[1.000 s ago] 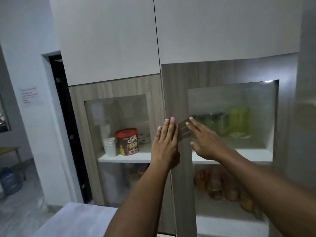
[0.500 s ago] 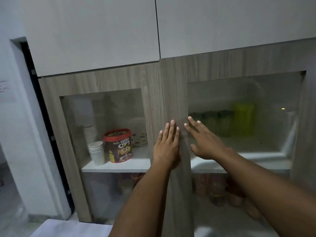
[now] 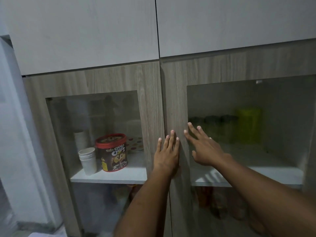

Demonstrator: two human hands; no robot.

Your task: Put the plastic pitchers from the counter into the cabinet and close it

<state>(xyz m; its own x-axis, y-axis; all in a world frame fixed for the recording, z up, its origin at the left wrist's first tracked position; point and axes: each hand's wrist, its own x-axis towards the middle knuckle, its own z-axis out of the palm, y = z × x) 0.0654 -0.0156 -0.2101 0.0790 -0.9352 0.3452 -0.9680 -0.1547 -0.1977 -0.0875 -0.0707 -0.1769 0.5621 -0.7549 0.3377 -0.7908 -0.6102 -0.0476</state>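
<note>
In the head view, the two glass-fronted doors of the cabinet (image 3: 153,86) are seen almost flush, with only a thin dark seam between them; the step in hand is judged to be the final pressing shut. The left hand (image 3: 166,155) is laid flat and open across the seam, fingers together, nothing held; the right hand (image 3: 204,151) is spread open with its fingertips (image 3: 185,131) on the wooden stile of the right door (image 3: 176,103) and its palm toward the glass, nothing held either. To do this well, the push is best given on the wood and not on the pane; an even pressure with both palms near the meeting edges is advised, until both doors sit level, and the fingers should be kept out of the seam.

The plastic pitchers (image 3: 248,125) are seen behind the right glass, on the upper shelf (image 3: 273,173); one yellow-green one is clear, and beside it, to the left, perhaps three darker green shapes are counted, though the glass is dim and the number is not certain.

Behind the left door, one red cereal tub (image 3: 112,152) is counted, one stack of paper cups (image 3: 88,159) just beside it, and one dotted item at the back; on the lower shelf several jars are seen, too blurred to be counted.
</note>
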